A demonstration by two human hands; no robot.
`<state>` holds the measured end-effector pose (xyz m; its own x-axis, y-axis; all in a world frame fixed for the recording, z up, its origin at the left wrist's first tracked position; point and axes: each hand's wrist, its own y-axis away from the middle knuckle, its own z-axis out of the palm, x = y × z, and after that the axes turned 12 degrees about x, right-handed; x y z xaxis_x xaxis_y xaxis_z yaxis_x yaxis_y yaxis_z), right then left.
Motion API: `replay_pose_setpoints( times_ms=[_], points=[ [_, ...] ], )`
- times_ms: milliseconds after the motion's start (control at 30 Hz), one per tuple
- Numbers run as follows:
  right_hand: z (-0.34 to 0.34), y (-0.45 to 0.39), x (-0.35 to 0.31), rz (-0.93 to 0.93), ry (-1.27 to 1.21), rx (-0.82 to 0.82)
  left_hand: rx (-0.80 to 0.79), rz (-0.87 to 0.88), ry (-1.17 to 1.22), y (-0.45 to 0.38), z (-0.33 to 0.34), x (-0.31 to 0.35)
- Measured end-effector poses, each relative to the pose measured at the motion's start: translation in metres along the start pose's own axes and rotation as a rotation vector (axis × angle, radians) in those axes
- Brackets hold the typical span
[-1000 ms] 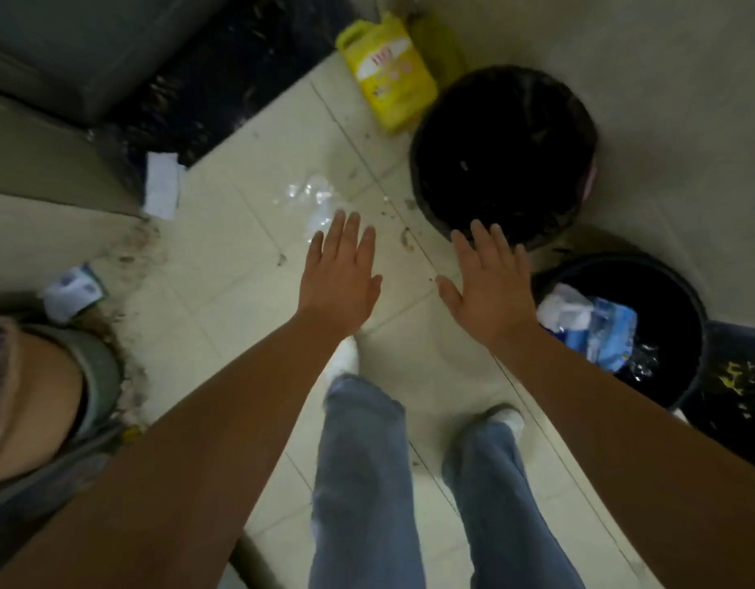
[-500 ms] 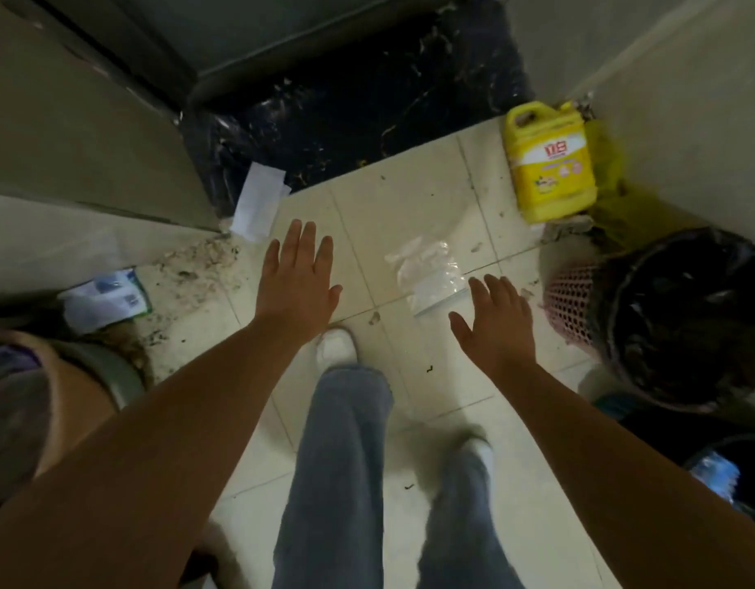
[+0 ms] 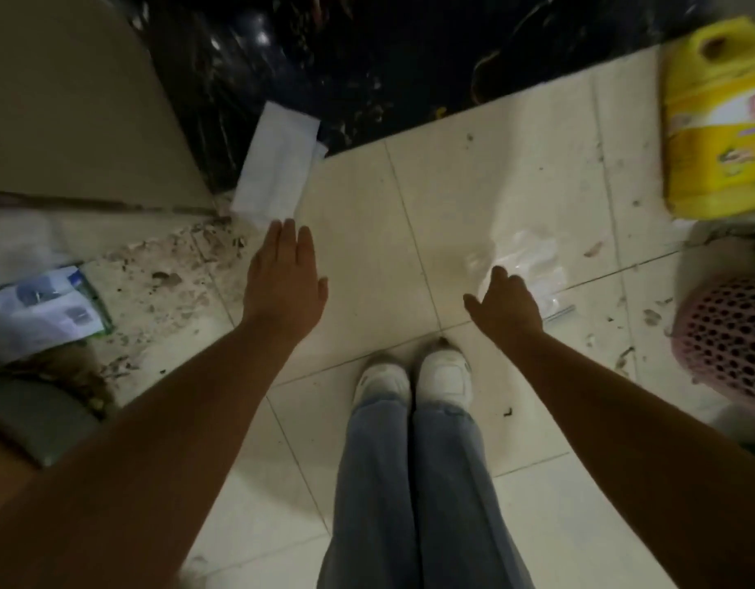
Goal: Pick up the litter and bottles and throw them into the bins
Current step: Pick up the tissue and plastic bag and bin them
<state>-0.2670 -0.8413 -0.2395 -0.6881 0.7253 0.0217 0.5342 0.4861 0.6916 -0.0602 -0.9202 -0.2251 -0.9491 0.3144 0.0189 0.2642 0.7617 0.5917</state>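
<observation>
A clear plastic bag (image 3: 526,257) lies flat on the cream floor tiles. My right hand (image 3: 505,301) hovers over its near left corner, fingers curled down, holding nothing I can see. My left hand (image 3: 284,276) is spread flat, empty, just below a white sheet of paper (image 3: 278,163) that lies at the edge of the dark floor strip. A printed blue and white wrapper (image 3: 40,312) rests on the dirty floor at far left. A yellow jug (image 3: 718,121) lies at the top right. The pink perforated bin (image 3: 732,333) shows at the right edge.
A beige wall or door panel (image 3: 70,99) fills the upper left. A black marbled threshold (image 3: 367,57) runs across the top. Crumbled dirt covers the tiles (image 3: 163,282) at left. My white shoes (image 3: 414,378) stand together at centre. A grey round object (image 3: 31,418) sits at lower left.
The view has swung left, away from the bins. Both hands have lowered; my right hand now reaches the clear bag and its fingers have curled. My feet have come together.
</observation>
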Motion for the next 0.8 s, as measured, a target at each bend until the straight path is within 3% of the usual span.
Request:
replay_pose_setpoints(
  times_ms=[167, 300, 467, 567, 667, 800],
  points=[
    [0.045, -0.042, -0.004, 0.290, -0.212, 0.143, 0.020, -0.020, 0.033, -0.032, 0.051, -0.016],
    [0.057, -0.063, -0.005, 0.302, -0.180, 0.182, 0.030, -0.062, 0.090, -0.045, 0.074, -0.022],
    [0.064, -0.069, -0.007, 0.292, -0.222, 0.212, 0.201, -0.076, 0.224, -0.062, 0.069, -0.021],
    [0.064, -0.074, -0.008, 0.342, -0.283, 0.314, 0.274, -0.115, 0.194, -0.081, 0.059, -0.021],
    [0.067, -0.077, -0.010, 0.400, -0.279, 0.344, 0.244, -0.255, 0.201, -0.101, 0.052, -0.021],
    [0.077, -0.081, -0.008, 0.358, -0.317, 0.385, 0.200, -0.316, 0.228, -0.120, 0.057, -0.021]
  ],
)
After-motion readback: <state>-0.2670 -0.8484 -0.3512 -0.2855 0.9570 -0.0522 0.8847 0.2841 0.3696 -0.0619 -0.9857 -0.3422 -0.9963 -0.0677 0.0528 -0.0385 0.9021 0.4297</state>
